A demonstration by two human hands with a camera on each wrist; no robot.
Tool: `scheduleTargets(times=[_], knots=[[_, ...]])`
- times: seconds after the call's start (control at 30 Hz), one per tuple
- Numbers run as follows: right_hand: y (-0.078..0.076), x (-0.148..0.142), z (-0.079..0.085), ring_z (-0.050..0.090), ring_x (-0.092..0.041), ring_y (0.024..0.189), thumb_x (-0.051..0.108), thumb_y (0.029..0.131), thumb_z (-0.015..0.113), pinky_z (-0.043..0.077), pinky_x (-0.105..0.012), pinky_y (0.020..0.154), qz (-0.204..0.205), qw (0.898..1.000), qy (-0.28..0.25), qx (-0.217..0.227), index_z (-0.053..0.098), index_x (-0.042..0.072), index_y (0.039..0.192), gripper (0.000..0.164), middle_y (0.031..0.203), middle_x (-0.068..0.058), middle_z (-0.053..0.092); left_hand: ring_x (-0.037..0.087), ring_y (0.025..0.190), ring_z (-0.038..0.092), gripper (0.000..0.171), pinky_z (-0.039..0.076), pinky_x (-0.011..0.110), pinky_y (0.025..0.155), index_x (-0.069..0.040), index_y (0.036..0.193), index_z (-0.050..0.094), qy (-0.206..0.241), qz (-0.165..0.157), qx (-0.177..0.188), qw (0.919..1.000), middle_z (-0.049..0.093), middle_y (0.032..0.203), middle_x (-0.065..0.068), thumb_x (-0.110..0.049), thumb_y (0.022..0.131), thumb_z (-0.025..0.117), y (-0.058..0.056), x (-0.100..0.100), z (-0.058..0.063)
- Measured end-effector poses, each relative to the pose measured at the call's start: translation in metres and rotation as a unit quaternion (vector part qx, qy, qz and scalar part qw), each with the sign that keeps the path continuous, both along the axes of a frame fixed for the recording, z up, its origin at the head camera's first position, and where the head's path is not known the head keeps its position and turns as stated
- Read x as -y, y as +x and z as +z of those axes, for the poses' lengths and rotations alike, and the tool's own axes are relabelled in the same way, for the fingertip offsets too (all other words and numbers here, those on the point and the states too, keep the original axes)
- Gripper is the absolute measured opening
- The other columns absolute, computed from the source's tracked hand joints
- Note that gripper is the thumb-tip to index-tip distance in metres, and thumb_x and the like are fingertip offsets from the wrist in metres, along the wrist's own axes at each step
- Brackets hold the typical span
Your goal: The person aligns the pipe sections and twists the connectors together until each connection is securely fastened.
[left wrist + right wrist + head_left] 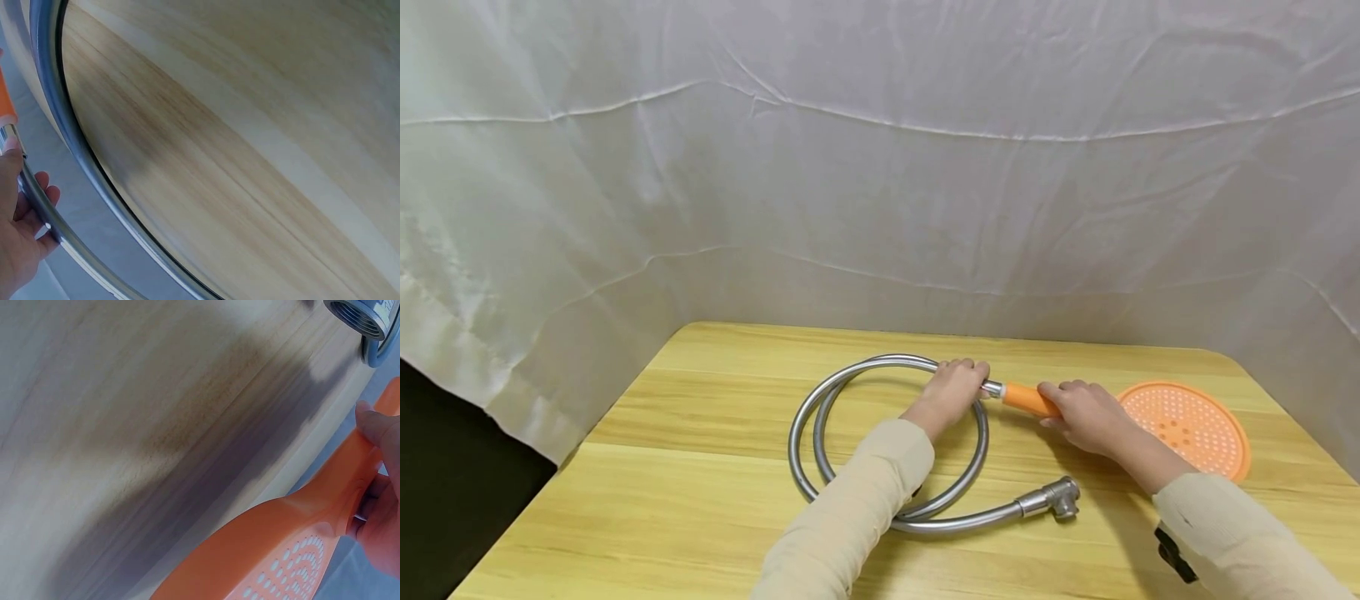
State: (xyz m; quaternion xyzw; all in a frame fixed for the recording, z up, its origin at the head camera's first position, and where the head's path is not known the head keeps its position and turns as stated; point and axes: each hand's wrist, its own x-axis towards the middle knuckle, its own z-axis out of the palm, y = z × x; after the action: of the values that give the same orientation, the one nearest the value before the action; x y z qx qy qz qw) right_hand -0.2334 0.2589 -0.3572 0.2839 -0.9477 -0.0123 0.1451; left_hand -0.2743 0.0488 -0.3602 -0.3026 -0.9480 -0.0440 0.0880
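In the head view, an orange shower head (1206, 425) with a wide perforated face is at the right. My right hand (1090, 417) grips its handle, thumb along the side, as the right wrist view also shows. A silver shower hose (797, 433) lies coiled at the middle of the table. Its metal end meets the bottom of the orange handle, and my left hand (953, 387) holds the hose just behind that joint. The left wrist view shows my thumb near the collar and fingers under the hose (81, 253). At the hose's other end sits a metal elbow fitting (1062, 497).
The wooden table (662, 500) has rounded far corners. White cloth (887, 192) hangs behind it and at both sides. A dark area (452, 475) lies beyond the left edge. A black device (1174, 554) shows under the right sleeve.
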Motion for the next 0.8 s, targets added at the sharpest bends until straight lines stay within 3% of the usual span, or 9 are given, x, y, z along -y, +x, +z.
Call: scheduleTargets(times=[0.3,0.53,0.8], knots=[[0.0001,-0.0006,-0.0021,0.044,-0.016,0.054,0.02,0.073,0.077,0.035,-0.031,0.047,0.004,1.0,-0.006,-0.007,0.049,0.011,0.087,0.032,0.061,0.001,0.045,0.017,0.088,0.061,0.025,0.046,0.026,0.077,-0.015,0.102,0.054,0.004,0.007,0.004,1.0,0.064,0.095,0.0,-0.035,0.087,0.057,0.0015,-0.0012,-0.0004],[0.0,-0.0007,-0.0016,0.045,-0.016,0.054,0.019,0.074,0.076,0.036,-0.032,0.047,0.004,1.0,-0.007,-0.005,0.05,0.01,0.087,0.031,0.061,0.001,0.046,0.016,0.095,0.061,0.033,0.048,0.027,0.083,-0.015,0.114,0.057,-0.01,0.011,-0.002,0.9999,0.064,0.103,0.001,-0.037,0.089,0.055,0.0016,-0.0016,-0.0012],[0.0002,-0.001,-0.0012,0.043,-0.015,0.053,0.019,0.074,0.076,0.036,-0.031,0.047,0.008,1.0,-0.005,-0.009,0.05,0.011,0.087,0.031,0.061,0.001,0.045,0.012,0.092,0.06,0.027,0.044,0.023,0.076,-0.017,0.106,0.064,-0.037,0.003,-0.023,0.999,0.063,0.098,-0.002,-0.036,0.092,0.05,0.0004,-0.0009,-0.0029]])
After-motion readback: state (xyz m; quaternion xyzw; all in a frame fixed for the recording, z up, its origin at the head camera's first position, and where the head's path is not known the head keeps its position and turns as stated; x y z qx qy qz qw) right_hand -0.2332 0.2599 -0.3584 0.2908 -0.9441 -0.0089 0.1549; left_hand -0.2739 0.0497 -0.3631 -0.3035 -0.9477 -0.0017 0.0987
